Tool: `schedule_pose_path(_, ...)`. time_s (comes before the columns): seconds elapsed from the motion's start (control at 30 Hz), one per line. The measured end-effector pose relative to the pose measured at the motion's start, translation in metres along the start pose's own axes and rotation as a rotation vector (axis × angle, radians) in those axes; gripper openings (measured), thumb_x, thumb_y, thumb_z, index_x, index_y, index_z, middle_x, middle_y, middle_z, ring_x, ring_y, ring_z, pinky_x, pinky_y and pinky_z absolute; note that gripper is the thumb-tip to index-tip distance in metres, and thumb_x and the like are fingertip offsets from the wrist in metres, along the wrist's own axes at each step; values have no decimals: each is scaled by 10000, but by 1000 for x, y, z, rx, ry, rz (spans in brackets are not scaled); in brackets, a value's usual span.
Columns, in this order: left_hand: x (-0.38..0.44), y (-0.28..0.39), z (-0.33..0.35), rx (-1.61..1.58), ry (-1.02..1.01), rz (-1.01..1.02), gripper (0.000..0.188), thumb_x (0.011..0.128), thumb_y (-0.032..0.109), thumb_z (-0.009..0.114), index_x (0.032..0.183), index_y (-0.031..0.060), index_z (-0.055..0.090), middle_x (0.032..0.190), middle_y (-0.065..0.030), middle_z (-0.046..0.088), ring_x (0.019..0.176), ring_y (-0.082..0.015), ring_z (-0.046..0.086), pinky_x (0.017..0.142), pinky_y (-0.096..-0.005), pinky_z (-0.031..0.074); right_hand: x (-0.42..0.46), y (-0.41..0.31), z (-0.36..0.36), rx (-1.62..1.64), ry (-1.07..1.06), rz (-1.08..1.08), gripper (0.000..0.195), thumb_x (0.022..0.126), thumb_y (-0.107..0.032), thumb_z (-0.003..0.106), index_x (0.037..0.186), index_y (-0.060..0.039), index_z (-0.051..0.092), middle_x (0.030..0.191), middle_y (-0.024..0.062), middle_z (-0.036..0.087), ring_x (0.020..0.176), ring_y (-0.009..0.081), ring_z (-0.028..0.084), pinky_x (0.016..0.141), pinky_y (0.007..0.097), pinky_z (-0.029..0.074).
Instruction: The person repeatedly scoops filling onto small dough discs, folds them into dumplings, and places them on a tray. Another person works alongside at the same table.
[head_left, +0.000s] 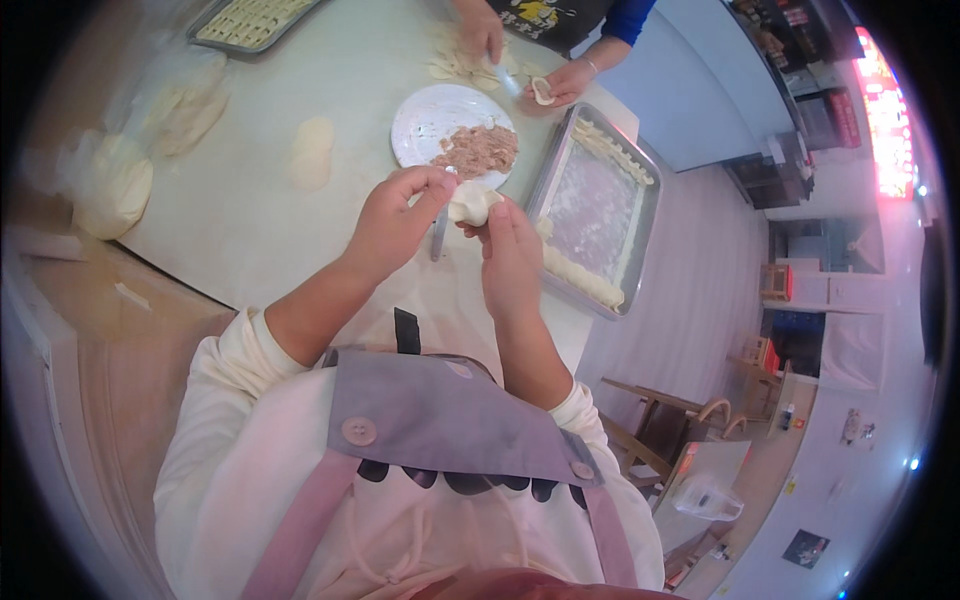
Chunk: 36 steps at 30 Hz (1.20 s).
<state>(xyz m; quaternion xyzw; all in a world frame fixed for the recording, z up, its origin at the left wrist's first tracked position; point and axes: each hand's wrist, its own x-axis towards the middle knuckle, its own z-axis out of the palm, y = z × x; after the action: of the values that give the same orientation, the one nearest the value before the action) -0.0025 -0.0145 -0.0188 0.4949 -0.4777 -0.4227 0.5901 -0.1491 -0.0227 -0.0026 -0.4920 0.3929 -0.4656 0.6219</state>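
Both my hands are raised over the near side of the table, holding one white dough wrapper between them. The fingertips of my left hand pinch its left edge, and my right hand grips its right edge from below. Whether filling lies inside the wrapper cannot be seen. Just beyond my hands is a white plate with minced meat filling on its near right part. A thin utensil handle shows beneath my hands. To the right, a metal tray holds rows of dumplings along its edges.
Across the table a co-worker's hands hold a utensil and a filled wrapper, near a pile of wrappers. Bagged dough lies at the left, a flat dough piece nearer the middle. Another filled tray stands at the far left.
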Motion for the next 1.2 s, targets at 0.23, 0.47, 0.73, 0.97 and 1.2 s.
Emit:
schedule_pose_path(0.23,-21,20,1,-81,-187,-115,340,962,274,477,785,9,595,587,8,505,535,-75,440,487,-252,350,-13,-31,13,-549,12,-264,266,970,-199,446,1008,22,591,834,98,594,803,181,566,742,297,442)
schedule_pose_path(0.47,-19,34,-10,-191,-416,-90,340,970,241,437,750,13,561,575,-3,500,521,-104,453,504,-269,384,-1,-17,-13,-924,-104,-711,257,954,-178,412,841,7,549,786,157,518,700,337,483,638,402,386)
schedule_pose_path(0.73,-14,38,-9,261,-332,296,272,955,250,444,901,21,580,610,-35,538,591,-134,536,564,-288,408,-10,-8,-13,-732,-55,-709,423,993,-306,318,941,24,578,817,110,553,696,187,527,624,305,407)
schedule_pose_path(0.97,-25,52,2,-264,-487,-239,416,876,214,628,1225,37,488,1023,-13,580,886,-94,556,779,-257,446,-9,-5,-13,-685,25,-804,242,948,-228,453,930,-6,548,877,123,547,792,237,535,707,329,425)
schedule_pose_path(1.2,-22,65,1,10,-498,-103,427,832,115,644,1224,37,492,1091,-56,584,982,-120,559,836,-277,449,-11,-21,-17,-673,-23,-876,182,877,-194,580,942,-25,565,876,119,552,784,279,529,708,359,424)
